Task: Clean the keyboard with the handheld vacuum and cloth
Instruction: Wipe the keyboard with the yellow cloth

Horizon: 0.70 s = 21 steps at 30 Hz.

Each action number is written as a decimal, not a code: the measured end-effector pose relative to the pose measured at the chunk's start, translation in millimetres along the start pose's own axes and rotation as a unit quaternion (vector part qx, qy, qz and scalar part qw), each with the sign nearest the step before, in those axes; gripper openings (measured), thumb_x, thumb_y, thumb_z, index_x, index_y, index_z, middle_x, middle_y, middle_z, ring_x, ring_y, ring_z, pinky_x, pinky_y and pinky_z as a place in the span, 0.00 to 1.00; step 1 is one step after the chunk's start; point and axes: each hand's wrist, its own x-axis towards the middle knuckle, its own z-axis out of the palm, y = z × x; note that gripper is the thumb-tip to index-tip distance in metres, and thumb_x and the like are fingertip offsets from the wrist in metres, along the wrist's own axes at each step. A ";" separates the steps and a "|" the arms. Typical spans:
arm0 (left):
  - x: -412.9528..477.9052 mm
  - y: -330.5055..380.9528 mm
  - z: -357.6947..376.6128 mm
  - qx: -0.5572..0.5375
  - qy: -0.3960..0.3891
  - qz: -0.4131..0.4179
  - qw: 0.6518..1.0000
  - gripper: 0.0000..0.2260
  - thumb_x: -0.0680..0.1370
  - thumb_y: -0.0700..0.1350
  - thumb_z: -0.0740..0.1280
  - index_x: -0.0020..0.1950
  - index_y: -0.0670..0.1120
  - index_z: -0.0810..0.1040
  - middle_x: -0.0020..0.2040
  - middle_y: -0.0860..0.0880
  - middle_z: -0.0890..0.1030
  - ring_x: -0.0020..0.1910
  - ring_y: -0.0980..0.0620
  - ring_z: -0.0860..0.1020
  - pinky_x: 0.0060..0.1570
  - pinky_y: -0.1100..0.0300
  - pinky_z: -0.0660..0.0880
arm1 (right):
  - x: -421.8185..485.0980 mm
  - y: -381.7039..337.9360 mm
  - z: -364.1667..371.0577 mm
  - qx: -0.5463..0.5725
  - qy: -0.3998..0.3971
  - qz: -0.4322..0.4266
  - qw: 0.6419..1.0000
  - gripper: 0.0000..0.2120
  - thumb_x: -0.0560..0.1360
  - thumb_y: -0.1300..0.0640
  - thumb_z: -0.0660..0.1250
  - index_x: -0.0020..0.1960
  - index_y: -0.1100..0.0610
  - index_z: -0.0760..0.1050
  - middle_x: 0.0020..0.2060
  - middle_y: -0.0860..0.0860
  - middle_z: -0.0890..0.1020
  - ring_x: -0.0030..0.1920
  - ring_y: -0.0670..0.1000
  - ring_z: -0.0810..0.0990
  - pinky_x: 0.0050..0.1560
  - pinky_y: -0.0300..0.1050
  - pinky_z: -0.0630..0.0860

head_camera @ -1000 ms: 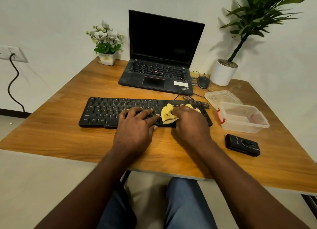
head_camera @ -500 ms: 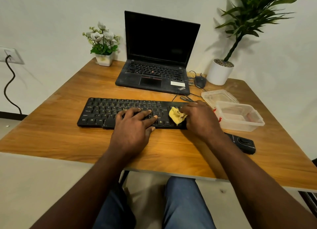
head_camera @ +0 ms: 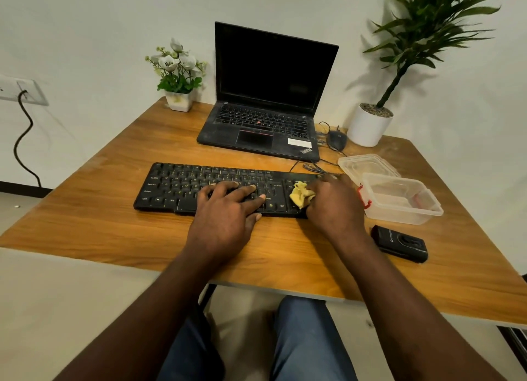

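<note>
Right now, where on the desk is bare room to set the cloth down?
The desk is bare left of the keyboard, up to the flower pot, and along its near edge. Right side is crowded: container, lid, handheld vacuum.

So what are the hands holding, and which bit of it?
The right hand holds the yellow cloth by its right side, bunched on the keyboard. The left hand just rests on keys.

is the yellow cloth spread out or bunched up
Bunched up: the yellow cloth shows as a crumpled wad gripped by the right hand at the right end of the keyboard, not laid flat.
</note>
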 end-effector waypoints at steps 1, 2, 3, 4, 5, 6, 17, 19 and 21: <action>-0.2 0.0 -0.2 0.001 -0.001 0.000 1.000 0.21 0.84 0.61 0.57 0.78 0.64 0.67 0.80 0.60 0.66 0.78 0.51 0.58 0.74 0.42 0.54 | -1.5 -8.4 1.2 0.007 -0.009 -0.021 1.000 0.20 0.77 0.58 0.69 0.68 0.52 0.80 0.65 0.51 0.80 0.69 0.57 0.70 0.65 0.55 0.75; -0.5 0.1 -0.2 0.000 -0.001 -0.001 1.000 0.21 0.84 0.61 0.57 0.78 0.64 0.67 0.80 0.60 0.66 0.78 0.51 0.58 0.74 0.42 0.54 | -1.1 -14.5 2.1 0.020 -0.016 -0.037 0.999 0.20 0.77 0.59 0.69 0.68 0.51 0.80 0.65 0.51 0.80 0.69 0.57 0.70 0.65 0.54 0.74; -0.7 0.0 -0.2 0.000 0.000 -0.003 1.000 0.21 0.84 0.61 0.57 0.78 0.64 0.67 0.80 0.60 0.66 0.78 0.51 0.57 0.74 0.43 0.53 | 1.4 -17.9 1.7 0.033 -0.018 -0.039 0.999 0.21 0.77 0.60 0.69 0.69 0.51 0.80 0.66 0.50 0.80 0.70 0.56 0.69 0.65 0.55 0.74; -0.6 0.1 -0.5 -0.002 0.001 -0.003 1.000 0.21 0.84 0.61 0.56 0.78 0.64 0.67 0.80 0.60 0.66 0.78 0.51 0.57 0.74 0.43 0.53 | 4.3 -18.0 0.8 0.046 -0.016 -0.028 0.998 0.21 0.77 0.61 0.69 0.69 0.50 0.80 0.67 0.50 0.80 0.70 0.57 0.69 0.66 0.55 0.75; -0.7 0.2 -0.9 -0.003 0.003 -0.004 1.000 0.21 0.84 0.61 0.56 0.77 0.64 0.67 0.79 0.60 0.66 0.78 0.51 0.58 0.74 0.43 0.53 | 6.5 -16.8 0.8 0.055 -0.012 -0.017 0.998 0.22 0.77 0.61 0.69 0.69 0.50 0.79 0.67 0.50 0.80 0.71 0.57 0.69 0.66 0.56 0.75; -0.7 0.6 -1.2 -0.002 0.005 -0.004 1.000 0.21 0.84 0.61 0.57 0.77 0.65 0.67 0.79 0.60 0.66 0.78 0.51 0.58 0.73 0.43 0.53 | 6.0 -15.6 0.7 0.053 -0.009 -0.016 0.998 0.22 0.77 0.61 0.69 0.70 0.49 0.79 0.68 0.50 0.80 0.71 0.57 0.69 0.67 0.57 0.75; -2.3 -0.4 -2.3 -0.010 0.005 0.003 1.000 0.21 0.84 0.61 0.56 0.78 0.64 0.67 0.80 0.60 0.66 0.79 0.51 0.58 0.75 0.43 0.53 | -21.9 48.3 -6.0 0.036 0.023 0.008 0.999 0.19 0.76 0.64 0.69 0.66 0.54 0.82 0.62 0.53 0.83 0.61 0.58 0.73 0.55 0.51 0.72; -2.3 -1.4 -1.9 -0.015 0.007 0.006 1.000 0.21 0.84 0.61 0.57 0.77 0.64 0.68 0.79 0.60 0.66 0.79 0.51 0.58 0.74 0.43 0.53 | -25.6 27.6 1.3 0.064 0.022 -0.001 0.998 0.18 0.78 0.62 0.69 0.66 0.53 0.81 0.62 0.51 0.82 0.64 0.56 0.72 0.58 0.51 0.72; -3.4 -1.3 -3.6 -0.020 0.007 0.006 1.000 0.21 0.84 0.62 0.57 0.77 0.64 0.68 0.80 0.60 0.66 0.78 0.51 0.58 0.74 0.43 0.53 | -24.4 -0.4 6.8 0.123 0.034 -0.019 0.992 0.16 0.79 0.62 0.68 0.65 0.54 0.82 0.61 0.51 0.83 0.64 0.55 0.74 0.60 0.50 0.72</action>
